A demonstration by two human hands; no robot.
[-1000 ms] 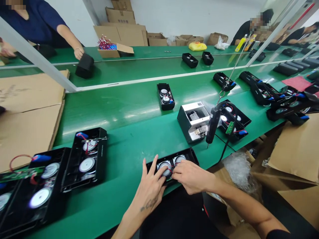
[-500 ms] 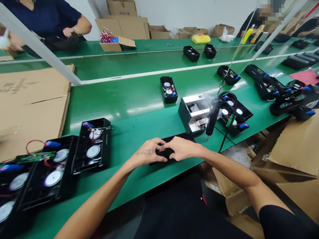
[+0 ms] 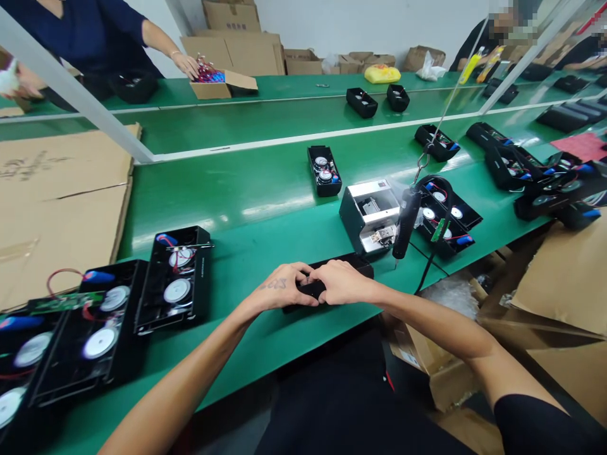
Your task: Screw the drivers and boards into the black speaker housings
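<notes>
A black housing (image 3: 312, 289) lies on the green surface (image 3: 246, 253) beneath both hands. Left hand (image 3: 279, 287) and right hand (image 3: 345, 282) angle inward, fingertips nearly meeting, fingers half curled over it, thumbs spread toward its near side; whether they grip anything I cannot tell. Both forearms slant inward. Beyond the right hand stand a boxy machine (image 3: 351, 221) and a hanging screwdriver (image 3: 406, 224).
</notes>
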